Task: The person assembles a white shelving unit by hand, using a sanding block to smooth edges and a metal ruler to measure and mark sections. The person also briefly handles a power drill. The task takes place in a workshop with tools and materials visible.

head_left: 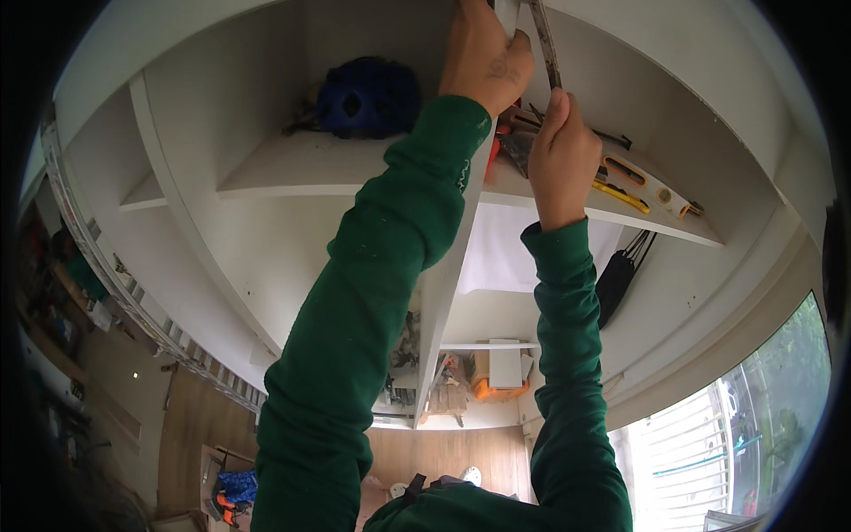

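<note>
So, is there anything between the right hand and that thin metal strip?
Nothing visible: the right hand is closed around the lower end of the metal strip. The level lies on the shelf off to the right, not between them.

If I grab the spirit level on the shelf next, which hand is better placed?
Probably your right hand: it looks nearer the spirit level, while your left hand is up by the white divider. The right holds a narrow strip, though, so it may need freeing first.
</note>
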Demonstrator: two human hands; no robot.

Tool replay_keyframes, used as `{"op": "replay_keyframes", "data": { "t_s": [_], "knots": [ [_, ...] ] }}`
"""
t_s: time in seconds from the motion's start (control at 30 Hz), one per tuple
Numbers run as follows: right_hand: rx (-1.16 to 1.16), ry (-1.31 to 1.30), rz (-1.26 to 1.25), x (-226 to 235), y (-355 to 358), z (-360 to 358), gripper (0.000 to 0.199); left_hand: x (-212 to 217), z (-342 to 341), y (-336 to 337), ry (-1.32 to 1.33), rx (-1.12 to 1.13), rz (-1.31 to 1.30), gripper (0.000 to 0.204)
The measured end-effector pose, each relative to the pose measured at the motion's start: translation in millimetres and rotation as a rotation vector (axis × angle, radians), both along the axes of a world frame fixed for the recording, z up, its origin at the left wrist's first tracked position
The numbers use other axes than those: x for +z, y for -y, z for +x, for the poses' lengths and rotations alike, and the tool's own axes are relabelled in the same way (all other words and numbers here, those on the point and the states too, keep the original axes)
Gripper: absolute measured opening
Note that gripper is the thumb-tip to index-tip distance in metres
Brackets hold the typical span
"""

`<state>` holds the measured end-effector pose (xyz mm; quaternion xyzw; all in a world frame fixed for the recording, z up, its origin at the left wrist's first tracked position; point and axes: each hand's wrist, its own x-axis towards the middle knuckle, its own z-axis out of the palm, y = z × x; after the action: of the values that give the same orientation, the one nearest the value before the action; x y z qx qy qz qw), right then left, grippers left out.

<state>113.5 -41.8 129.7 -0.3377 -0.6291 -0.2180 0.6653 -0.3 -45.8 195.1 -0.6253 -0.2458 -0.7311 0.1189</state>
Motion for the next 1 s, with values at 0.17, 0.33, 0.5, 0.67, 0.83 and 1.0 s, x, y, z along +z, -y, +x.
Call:
{"op": "replay_keyframes", "data": {
  "t_s": [0.17, 0.33, 0.5, 0.67, 0.83, 1.0],
  "knots": [
    [0.032, -0.027, -0.011, -0.7, 2.7, 0.8, 0.038, 0.2, -1.9, -3.8, -0.008, -0.006, 0.014, 0.054],
    [0.013, -0.029, 0.073, -4.9, 4.2, 2.8, 0.037, 0.3, -1.1, -5.3, -0.003, -0.029, -0.012, 0.053],
    [-0.004, -0.014, -0.056, -13.6, 5.1, 3.2, 0.040, -1.5, -1.5, -7.0, 0.011, -0.039, -0.035, 0.052],
    [0.086, -0.038, -0.038, 4.2, 2.8, -0.4, 0.045, 0.8, -2.6, -8.6, 0.006, 0.017, 0.027, 0.050],
    [0.459, -0.225, -0.094, -55.1, 23.4, 18.6, 0.057, 0.9, -1.7, -7.9, 0.031, 0.049, -0.042, 0.050],
    [0.665, -0.438, -0.476, -261.2, 79.5, 74.0, 0.060, 2.5, 2.5, 5.7, 0.091, 0.058, -0.037, 0.044]
  ]
}}
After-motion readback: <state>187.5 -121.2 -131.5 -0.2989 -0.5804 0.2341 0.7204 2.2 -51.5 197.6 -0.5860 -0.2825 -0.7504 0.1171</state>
